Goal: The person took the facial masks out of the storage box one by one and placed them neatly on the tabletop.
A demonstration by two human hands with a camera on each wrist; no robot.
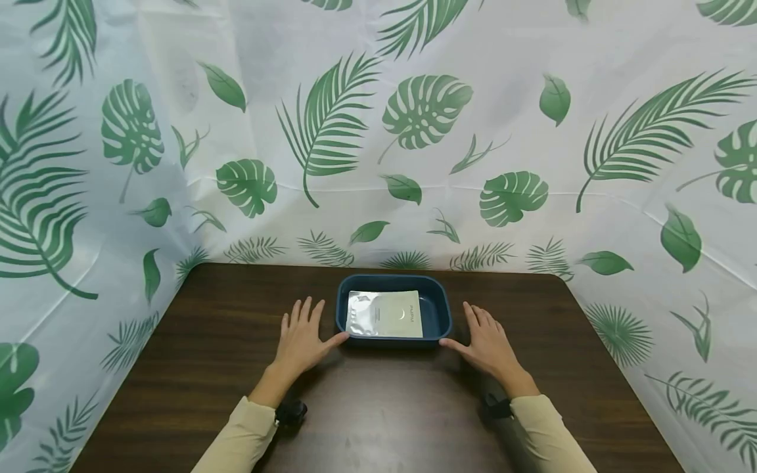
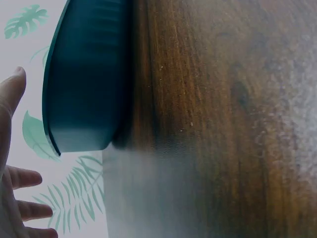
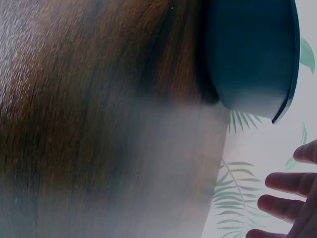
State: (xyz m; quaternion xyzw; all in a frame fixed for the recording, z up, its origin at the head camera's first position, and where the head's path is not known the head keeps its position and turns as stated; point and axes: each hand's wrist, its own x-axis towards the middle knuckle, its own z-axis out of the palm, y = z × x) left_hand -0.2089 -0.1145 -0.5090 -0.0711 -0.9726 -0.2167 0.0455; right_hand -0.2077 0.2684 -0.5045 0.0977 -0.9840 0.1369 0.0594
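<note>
A dark blue rectangular tub (image 1: 436, 315) with rounded corners sits near the back of the table. Inside it lies a flat packet (image 1: 399, 315), part shiny silver and part cream, with small print too fine to read. My left hand (image 1: 300, 341) is spread beside the tub's left end, its thumb close to the near left corner. On the other side, my right hand (image 1: 489, 343) has its fingers extended, thumb by the near right corner. Both wrist views show a gap between the fingers and the tub wall (image 2: 84, 84). Neither hand holds anything.
The dark wood-grain table (image 1: 378, 407) has its back edge just behind the tub. A white curtain (image 1: 355, 197) printed with green leaves hangs behind and at both sides. Black wrist straps (image 1: 290, 414) carry the cameras.
</note>
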